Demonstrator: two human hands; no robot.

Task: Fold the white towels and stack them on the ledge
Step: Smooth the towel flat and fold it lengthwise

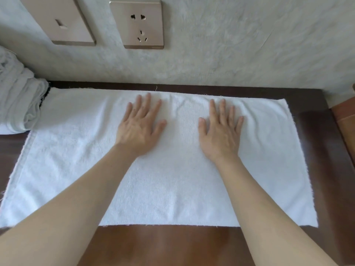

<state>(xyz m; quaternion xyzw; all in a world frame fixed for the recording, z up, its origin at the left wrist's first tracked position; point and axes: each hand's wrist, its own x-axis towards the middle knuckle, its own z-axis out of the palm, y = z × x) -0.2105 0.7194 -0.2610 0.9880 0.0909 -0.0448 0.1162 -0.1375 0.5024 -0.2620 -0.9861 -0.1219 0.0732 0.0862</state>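
White towel [169,181] spread flat on a dark brown wooden ledge [165,244], covering most of its width. Far edge close to the foot of the wall [240,45], near edge short of the ledge's front, right edge well short of the ledge's right end. Slight creases in the cloth near the far edge.

On the towel's far half, two bare hands pressing down, palms flat. Left hand [139,127] left of the towel's middle, fingers [147,102] straight and spread, gripping nothing. Right hand [219,132] right of the towel's middle, likewise flat with fingers splayed, holding nothing. A strip of bare cloth between the two hands. Forearms reaching in across the towel's near edge.

Touching the towel's far left corner, a bundle of pale cloth [18,100], loosely rolled or bunched; whether folded or waiting cannot be told. Above the towel on the grey textured wall, a metal power socket [137,24], and left of that a metal switch plate [61,22]. Past the ledge's right end, a brown surface [344,120], only partly in view.

Probably the smoothing step ahead of the first fold. Risks from here: dragging the palms instead of pressing, bunching fresh wrinkles toward the edges; lifting one side unevenly, leaving corners mismatched and a lopsided fold; sliding the towel left on the glossy wood, crowding or toppling the bundle at its corner.
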